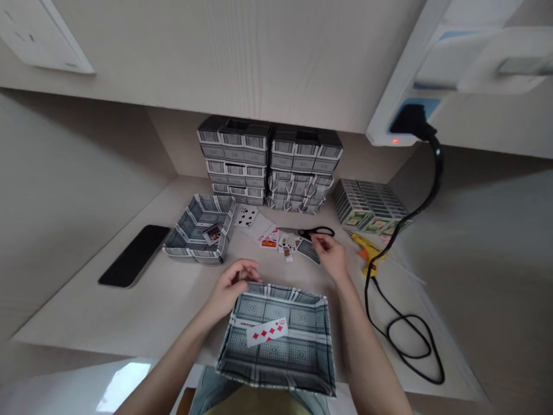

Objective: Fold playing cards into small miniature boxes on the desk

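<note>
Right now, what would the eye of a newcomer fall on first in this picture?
Probably the open, grey-patterned box made of playing cards, at the near edge with the left hand at its far left corner; a white card with red diamonds stands out inside it. Next, perhaps, the two stacks of similar grey boxes at the back, and the bright yellow glue gun on the right.

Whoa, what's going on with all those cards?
A person's left hand is at the corner of an open grey box made of patterned playing cards, with a white red-diamond card inside. The right hand is by a grey-backed card near black-handled scissors. More grey boxes stand stacked behind.
</note>
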Available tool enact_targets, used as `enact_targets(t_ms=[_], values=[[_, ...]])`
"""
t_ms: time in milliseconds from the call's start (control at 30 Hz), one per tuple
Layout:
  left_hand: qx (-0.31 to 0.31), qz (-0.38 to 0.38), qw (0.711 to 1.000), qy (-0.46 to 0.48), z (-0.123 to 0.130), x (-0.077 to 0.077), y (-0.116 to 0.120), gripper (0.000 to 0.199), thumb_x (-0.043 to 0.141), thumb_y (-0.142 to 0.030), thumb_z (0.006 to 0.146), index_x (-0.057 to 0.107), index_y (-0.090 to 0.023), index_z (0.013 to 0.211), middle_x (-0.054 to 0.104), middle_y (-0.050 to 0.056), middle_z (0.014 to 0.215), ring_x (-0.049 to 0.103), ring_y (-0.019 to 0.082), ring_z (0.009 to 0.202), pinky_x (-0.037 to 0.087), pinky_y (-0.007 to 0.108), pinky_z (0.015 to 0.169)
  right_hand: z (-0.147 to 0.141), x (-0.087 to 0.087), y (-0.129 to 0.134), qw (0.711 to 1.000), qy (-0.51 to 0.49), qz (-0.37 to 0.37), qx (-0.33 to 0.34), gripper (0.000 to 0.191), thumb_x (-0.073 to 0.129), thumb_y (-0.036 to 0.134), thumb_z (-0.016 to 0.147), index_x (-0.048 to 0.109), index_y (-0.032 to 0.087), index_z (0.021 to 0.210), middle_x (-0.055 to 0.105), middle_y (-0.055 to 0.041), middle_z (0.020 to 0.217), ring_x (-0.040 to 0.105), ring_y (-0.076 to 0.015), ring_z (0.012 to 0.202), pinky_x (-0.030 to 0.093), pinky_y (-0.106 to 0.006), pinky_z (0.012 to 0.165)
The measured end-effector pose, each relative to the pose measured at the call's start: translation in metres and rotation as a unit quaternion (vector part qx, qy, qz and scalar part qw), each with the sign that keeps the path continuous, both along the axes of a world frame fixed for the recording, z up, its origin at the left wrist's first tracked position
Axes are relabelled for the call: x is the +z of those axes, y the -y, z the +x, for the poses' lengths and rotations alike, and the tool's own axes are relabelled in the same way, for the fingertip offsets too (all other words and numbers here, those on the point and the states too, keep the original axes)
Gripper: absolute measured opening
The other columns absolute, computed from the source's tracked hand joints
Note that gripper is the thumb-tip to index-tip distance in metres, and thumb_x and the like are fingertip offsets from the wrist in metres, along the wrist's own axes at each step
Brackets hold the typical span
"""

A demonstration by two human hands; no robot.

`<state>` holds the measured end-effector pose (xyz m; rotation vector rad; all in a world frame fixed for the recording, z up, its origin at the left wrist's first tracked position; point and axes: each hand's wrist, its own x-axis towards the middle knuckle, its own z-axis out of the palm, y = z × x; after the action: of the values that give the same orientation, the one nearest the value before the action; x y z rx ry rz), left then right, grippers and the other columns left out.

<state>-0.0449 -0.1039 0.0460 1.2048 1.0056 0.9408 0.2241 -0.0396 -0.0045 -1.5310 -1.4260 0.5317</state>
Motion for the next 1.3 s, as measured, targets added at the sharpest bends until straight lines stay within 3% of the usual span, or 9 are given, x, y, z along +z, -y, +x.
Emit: enact_targets(t_ms=[300,467,567,633,733,833,967,1100,1300], values=[[0.071,0.021,0.995,0.07,-0.001,-0.013,-0.004,0.049,0.043,-0.005,0.057,0.049,-0.021,0.103,0.055,-0.001,0.087,0.059,0.015,0.076,0.044,0.031,0.076,0.013,-0.001,0.011,0.968,0.243,-0.053,0.026,0.055,0.072,0.05,0.052,0.064,0.02,0.097,0.054,-0.0095,0.096,0.047,-0.0273,0.095,0.038,-0.04,0.082],[-0.013,-0.026,0.991,0.128,-0.003,-0.011,-0.006,0.058,0.045,-0.006,0.061,0.044,-0.023,0.117,0.057,0.003,0.103,0.053,0.021,0.103,0.038,0.037,0.092,0.004,0.002,0.009,0.989,0.138,-0.045,0.0,0.054,0.075,0.048,0.045,0.064,0.019,0.089,0.054,-0.0094,0.096,0.046,-0.0288,0.098,0.036,-0.043,0.085],[-0.062,-0.055,0.989,0.126,0.0,-0.011,-0.015,0.048,0.048,-0.014,0.069,0.048,-0.018,0.117,0.058,0.007,0.108,0.047,0.023,0.111,0.034,0.038,0.097,-0.004,0.006,0.006,0.997,-0.074,-0.036,0.006,0.05,0.074,0.045,0.051,0.061,0.019,0.092,0.058,-0.0085,0.098,0.05,-0.0259,0.095,0.039,-0.041,0.083],[-0.049,-0.088,0.984,0.145,0.003,-0.014,-0.024,0.044,0.046,-0.028,0.079,0.042,-0.02,0.123,0.058,0.008,0.11,0.047,0.022,0.112,0.036,0.039,0.095,-0.012,0.008,0.006,0.956,-0.279,-0.072,0.056,0.044,0.068,0.045,0.061,0.058,0.02,0.096,0.061,-0.0079,0.097,0.055,-0.0227,0.088,0.044,-0.038,0.077],[-0.018,-0.142,0.979,0.148,0.009,-0.02,-0.042,0.05,0.04,-0.048,0.083,0.041,-0.019,0.123,0.061,0.009,0.097,0.056,0.021,0.096,0.043,0.039,0.086,-0.02,0.011,0.006,0.835,-0.509,-0.142,0.152,0.037,0.058,0.045,0.074,0.057,0.018,0.099,0.064,-0.0082,0.096,0.06,-0.0204,0.081,0.049,-0.036,0.071],[-0.062,-0.081,0.991,0.091,0.019,-0.025,-0.062,0.041,0.055,-0.043,0.076,0.054,-0.014,0.106,0.062,0.007,0.087,0.06,0.017,0.081,0.047,0.032,0.077,-0.026,0.015,0.007,0.754,-0.603,-0.166,0.201,0.036,0.051,0.042,0.08,0.056,0.015,0.103,0.065,-0.0097,0.097,0.062,-0.0198,0.083,0.051,-0.033,0.071],[-0.079,0.02,0.997,-0.002,0.038,-0.028,-0.088,0.036,0.064,-0.037,0.069,0.057,-0.014,0.096,0.06,0.001,0.071,0.054,0.01,0.054,0.044,0.023,0.052,-0.032,0.017,0.006,0.702,-0.65,-0.184,0.224,0.035,0.047,0.037,0.083,0.053,0.013,0.107,0.065,-0.0113,0.1,0.063,-0.0202,0.087,0.053,-0.033,0.073],[-0.107,0.044,0.993,-0.012,0.049,-0.037,-0.101,0.062,0.071,-0.03,0.061,0.044,-0.017,0.115,0.059,0.001,0.079,0.05,0.007,0.049,0.037,0.017,0.042,-0.04,0.01,0.003,0.717,-0.646,-0.169,0.202,0.023,0.052,0.02,0.079,0.056,0.011,0.099,0.068,-0.0098,0.092,0.064,-0.0148,0.073,0.054,-0.026,0.067],[-0.109,0.117,0.987,0.006,0.055,-0.044,-0.093,0.082,0.077,-0.023,0.053,0.037,-0.022,0.125,0.051,0.01,0.114,0.057,0.012,0.076,0.048,0.026,0.068,-0.053,0.001,0.0,0.777,-0.559,-0.173,0.232,0.03,0.059,0.018,0.073,0.054,0.016,0.102,0.068,-0.0074,0.091,0.065,-0.0195,0.077,0.052,-0.03,0.061]])
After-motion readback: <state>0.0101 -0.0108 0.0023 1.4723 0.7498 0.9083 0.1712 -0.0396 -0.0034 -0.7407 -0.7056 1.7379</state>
